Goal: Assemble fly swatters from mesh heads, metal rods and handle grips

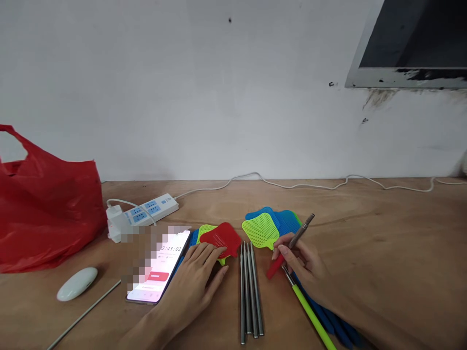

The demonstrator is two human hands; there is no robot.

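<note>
My left hand lies flat with fingers stretched out on a red fly-swatter head, which rests on a yellow-green one. My right hand pinches a thin metal rod that tilts up to the right; a red piece shows under its fingers. Beside that hand lies a yellow-green swatter head on top of blue heads. Several metal rods lie side by side between my hands. A yellow-green handle runs toward the near edge.
A phone with a lit screen lies left of my left hand. A white power strip, a red plastic bag, a white oval object and a single thin rod sit at the left. A white cable runs along the wall.
</note>
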